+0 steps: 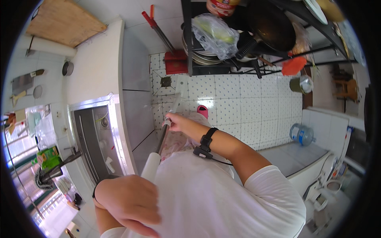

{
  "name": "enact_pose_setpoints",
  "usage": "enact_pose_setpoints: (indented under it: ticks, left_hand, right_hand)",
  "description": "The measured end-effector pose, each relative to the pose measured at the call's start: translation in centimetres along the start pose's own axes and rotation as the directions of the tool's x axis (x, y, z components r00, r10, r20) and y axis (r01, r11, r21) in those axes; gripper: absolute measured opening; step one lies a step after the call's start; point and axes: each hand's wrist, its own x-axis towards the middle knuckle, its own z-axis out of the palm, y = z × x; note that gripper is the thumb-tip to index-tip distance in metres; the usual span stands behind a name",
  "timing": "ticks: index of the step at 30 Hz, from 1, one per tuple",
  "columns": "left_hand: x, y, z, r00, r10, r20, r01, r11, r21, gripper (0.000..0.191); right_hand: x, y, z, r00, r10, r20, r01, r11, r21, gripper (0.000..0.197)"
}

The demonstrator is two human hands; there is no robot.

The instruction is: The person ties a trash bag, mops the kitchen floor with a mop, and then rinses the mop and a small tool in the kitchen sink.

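A long-handled floor tool (pixel 162 139) slants down from my chest towards the tiled floor. Its pale, partly see-through head (pixel 181 86) meets the tiles near a square floor drain (pixel 166 81); its exact kind is unclear. My right hand (pixel 174 122) is wrapped around the middle of the pole, at a white collar. Higher up, my left hand (pixel 129 200) covers the white grip (pixel 151 165) at the pole's upper end, its fingers curled and slightly blurred. The left palm is hidden. A pink slipper (pixel 202 111) shows beyond my right forearm.
A counter with a steel sink (pixel 98 139) runs along my left. Ahead, a black rack (pixel 205 70) holds pans and plates, with a red dustpan (pixel 176 64) beside it. To the right are a small bin (pixel 300 84) and a water jug (pixel 301 134) lying on its side.
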Motion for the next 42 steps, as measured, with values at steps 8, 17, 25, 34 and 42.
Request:
enact_pose_setpoints:
  ticks: [8,17,25,34,42]
  left_hand:
    - [-7.4,-0.3,12.1,0.203,0.067,-0.977,0.177,0.979,0.104,0.041]
    - [-7.7,-1.0,7.7,0.836,-0.133,-0.532,0.16,0.987,0.005,0.036]
    - [-11.0,2.2,9.2,0.99,-0.055,-0.127,0.059,0.998,0.024,0.031]
    - [-13.3,5.5,9.9,0.885,0.238,-0.401,-0.14,0.956,0.259,0.033]
    - [-15.1,9.0,11.9,0.768,0.46,-0.446,-0.344,0.883,0.318,0.023]
  right_hand:
    - [-0.4,4.5,3.0,0.981,0.19,-0.041,-0.186,0.978,0.09,0.022]
    - [4.8,5.4,2.9,0.994,0.045,-0.103,-0.031,0.991,0.13,0.026]
    - [3.2,4.3,3.0,0.983,0.124,-0.135,-0.138,0.986,-0.098,0.046]
    - [2.7,9.4,2.4,0.996,0.062,0.062,-0.061,0.998,-0.006,0.019]
    - [-0.4,12.0,5.4,0.978,0.019,0.206,-0.055,0.984,0.167,0.021]
